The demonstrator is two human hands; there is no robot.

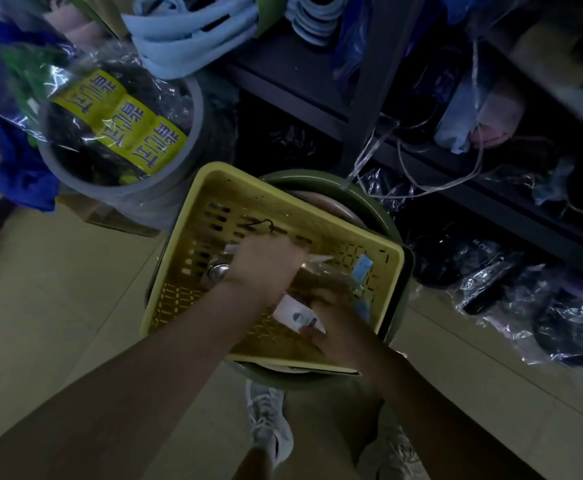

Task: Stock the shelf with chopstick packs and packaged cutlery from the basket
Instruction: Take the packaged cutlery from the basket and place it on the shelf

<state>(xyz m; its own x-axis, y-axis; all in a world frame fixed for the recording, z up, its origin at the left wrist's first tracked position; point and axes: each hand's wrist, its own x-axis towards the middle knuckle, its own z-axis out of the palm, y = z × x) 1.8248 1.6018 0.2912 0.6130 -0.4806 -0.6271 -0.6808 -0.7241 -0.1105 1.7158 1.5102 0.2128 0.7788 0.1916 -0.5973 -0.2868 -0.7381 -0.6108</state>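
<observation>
A yellow slotted basket (213, 188) rests on a green round tub (380, 216) in front of me. Both hands are inside it. My left hand (265, 261) is curled down over clear-wrapped packs, with a metal spoon bowl (218, 273) showing beside its wrist. My right hand (338, 323) grips a pack with a white label card (291, 311). A clear pack of brown chopsticks (324, 271) lies between the hands, and a blue-labelled pack (362, 271) leans at the basket's right side. What the left fingers hold is hidden.
A grey bucket (165, 188) holds dark goods with yellow labels at the upper left. A dark shelf unit (369, 98) stands behind, with bagged items and loose plastic straps. Black wrapped bundles (490, 282) lie on the floor at the right. My shoes (269, 420) are below.
</observation>
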